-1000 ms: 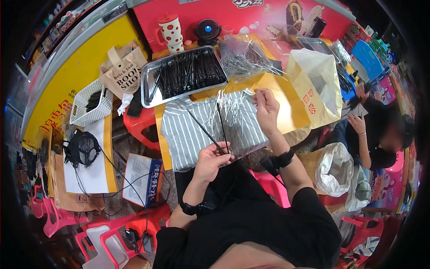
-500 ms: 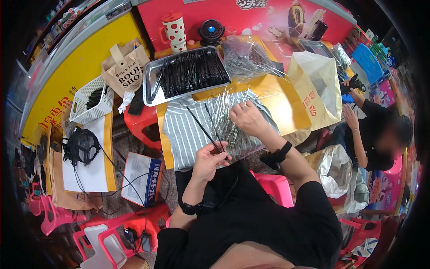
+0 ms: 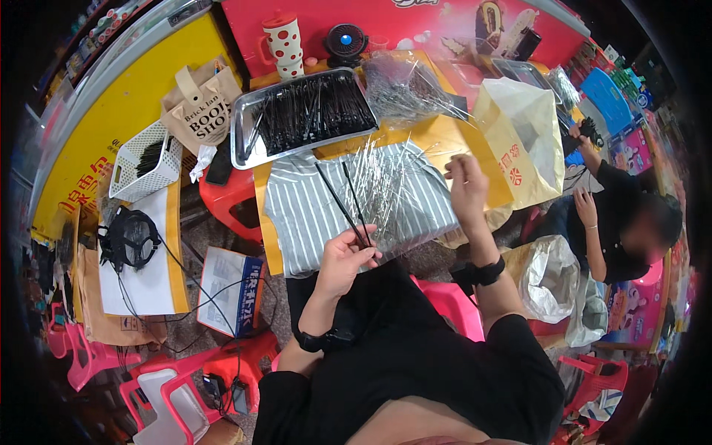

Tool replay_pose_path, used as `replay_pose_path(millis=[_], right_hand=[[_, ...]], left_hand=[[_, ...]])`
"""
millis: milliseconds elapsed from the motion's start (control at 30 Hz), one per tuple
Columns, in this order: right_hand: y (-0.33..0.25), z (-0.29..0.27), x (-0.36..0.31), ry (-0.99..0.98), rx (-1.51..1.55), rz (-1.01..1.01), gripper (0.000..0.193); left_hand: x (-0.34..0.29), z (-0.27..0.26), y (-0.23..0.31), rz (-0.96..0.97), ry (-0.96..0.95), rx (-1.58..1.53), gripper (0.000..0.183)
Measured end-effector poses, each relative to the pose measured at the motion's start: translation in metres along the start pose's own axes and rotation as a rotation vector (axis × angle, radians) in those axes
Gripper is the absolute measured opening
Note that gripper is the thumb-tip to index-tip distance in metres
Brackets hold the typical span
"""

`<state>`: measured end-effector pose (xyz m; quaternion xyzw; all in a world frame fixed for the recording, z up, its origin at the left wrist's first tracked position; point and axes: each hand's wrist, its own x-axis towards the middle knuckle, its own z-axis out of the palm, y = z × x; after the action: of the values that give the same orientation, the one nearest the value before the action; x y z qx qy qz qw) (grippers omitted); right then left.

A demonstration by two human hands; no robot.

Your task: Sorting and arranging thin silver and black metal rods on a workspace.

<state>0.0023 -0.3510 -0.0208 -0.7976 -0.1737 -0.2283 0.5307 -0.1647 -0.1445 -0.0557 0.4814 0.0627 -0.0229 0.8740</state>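
Note:
My left hand [image 3: 345,261] is closed in a pinch on thin black rods [image 3: 343,209], which slant up and fan apart above the fingers. My right hand [image 3: 469,194] is raised over the right edge of the grey striped cloth [image 3: 300,215], its fingertips drawn together. Whatever it may hold is too fine to make out. Between the hands, a loose pile of thin silvery wires [image 3: 382,182] lies on the cloth. Behind it stands a metal tray [image 3: 248,159] full of black rods [image 3: 311,115].
At the back are a clear bag of wires [image 3: 408,89], a small black fan [image 3: 346,43] and a dotted tumbler [image 3: 283,48]. A cream paper bag [image 3: 519,141] stands right. A white basket [image 3: 126,182] and black headgear [image 3: 130,239] sit left. Another person [image 3: 630,208] works at far right.
My right hand has moved right, away from the wire pile. My left hand keeps its grip on the black rods, nearly in place. The view has shifted slightly.

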Motion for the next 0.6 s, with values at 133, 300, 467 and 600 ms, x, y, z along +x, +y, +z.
replay_pose_path(millis=[133, 300, 467, 600], right_hand=[[0.034, 0.006, -0.020, -0.125, -0.098, -0.008, 0.005], [0.000, -0.001, -0.027, -0.076, 0.526, 0.388, 0.012], [-0.029, 0.019, -0.065, -0.341, 0.841, 0.627, 0.014], [-0.045, 0.024, -0.077, -0.458, 1.108, 0.803, 0.013]], left_hand=[[0.000, 0.005, 0.000, -0.017, 0.002, 0.033, 0.041], [-0.002, 0.004, -0.002, 0.048, -0.015, 0.104, 0.044], [-0.007, 0.014, 0.004, 0.023, -0.040, 0.139, 0.046], [-0.010, 0.015, 0.006, 0.020, -0.078, 0.164, 0.049]])
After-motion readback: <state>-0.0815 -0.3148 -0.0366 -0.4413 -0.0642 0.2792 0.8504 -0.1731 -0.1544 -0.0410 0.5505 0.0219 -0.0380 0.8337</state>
